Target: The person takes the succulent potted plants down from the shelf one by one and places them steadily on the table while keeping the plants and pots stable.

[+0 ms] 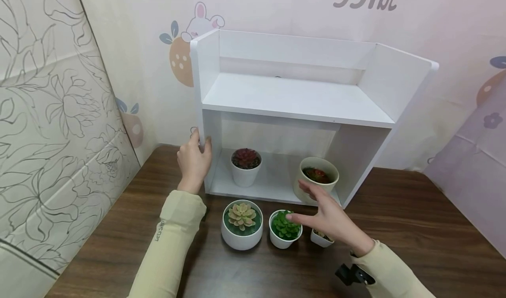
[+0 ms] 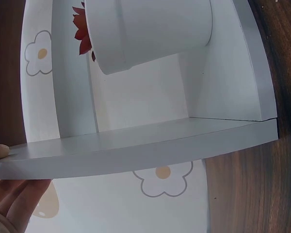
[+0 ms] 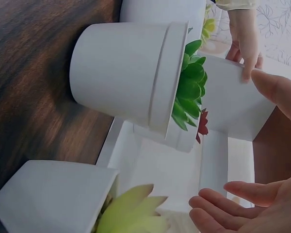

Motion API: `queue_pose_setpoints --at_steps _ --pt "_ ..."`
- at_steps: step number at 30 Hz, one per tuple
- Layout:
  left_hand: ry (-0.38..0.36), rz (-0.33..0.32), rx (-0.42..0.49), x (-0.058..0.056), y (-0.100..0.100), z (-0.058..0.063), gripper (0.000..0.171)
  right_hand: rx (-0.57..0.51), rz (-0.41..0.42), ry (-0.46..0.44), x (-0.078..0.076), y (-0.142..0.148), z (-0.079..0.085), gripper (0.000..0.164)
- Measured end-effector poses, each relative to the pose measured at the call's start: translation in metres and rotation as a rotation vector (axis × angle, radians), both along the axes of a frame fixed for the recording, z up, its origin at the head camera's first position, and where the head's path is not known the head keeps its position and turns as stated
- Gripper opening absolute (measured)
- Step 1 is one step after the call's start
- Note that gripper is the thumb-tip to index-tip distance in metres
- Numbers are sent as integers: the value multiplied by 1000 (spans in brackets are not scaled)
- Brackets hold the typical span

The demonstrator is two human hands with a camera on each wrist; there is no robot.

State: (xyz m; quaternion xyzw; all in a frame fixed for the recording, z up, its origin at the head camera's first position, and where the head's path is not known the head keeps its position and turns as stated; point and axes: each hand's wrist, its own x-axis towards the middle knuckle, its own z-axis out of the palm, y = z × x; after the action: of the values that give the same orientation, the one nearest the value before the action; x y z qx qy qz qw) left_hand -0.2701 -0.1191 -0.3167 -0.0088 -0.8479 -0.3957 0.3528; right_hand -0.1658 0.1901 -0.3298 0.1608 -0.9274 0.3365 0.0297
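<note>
With its thumb inside and fingers outside, my left hand (image 1: 193,159) grips the left side panel of a white shelf (image 1: 276,110); the left wrist view shows thumb and fingers on either side of that panel (image 2: 136,153). My right hand (image 1: 326,212) holds nothing, its thumb and fingers spread apart over the front row of pots. Nearest to it are a green succulent in a white pot (image 1: 285,227) and a small square-looking pot (image 1: 321,238), partly covered by the hand. Just beyond the fingertips is a cream pot (image 1: 302,190) with a reddish plant, on the shelf's lower board.
A dark red succulent in a white pot (image 1: 245,170) sits on the lower board at left. In front of the shelf, a wide white pot (image 1: 242,241) with a pale rosette stands on the brown wooden table (image 1: 245,276). Patterned cloth (image 1: 51,100) hangs behind and at left.
</note>
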Motion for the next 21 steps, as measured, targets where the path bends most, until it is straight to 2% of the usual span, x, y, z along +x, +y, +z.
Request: queue_pose_setpoints --at_steps 15,21 --pt "5 -1 6 1 0 1 34 -9 -25 6 -6 -11 4 89" --pt "1 5 2 0 0 0 37 -28 -26 -4 -9 -16 5 90"
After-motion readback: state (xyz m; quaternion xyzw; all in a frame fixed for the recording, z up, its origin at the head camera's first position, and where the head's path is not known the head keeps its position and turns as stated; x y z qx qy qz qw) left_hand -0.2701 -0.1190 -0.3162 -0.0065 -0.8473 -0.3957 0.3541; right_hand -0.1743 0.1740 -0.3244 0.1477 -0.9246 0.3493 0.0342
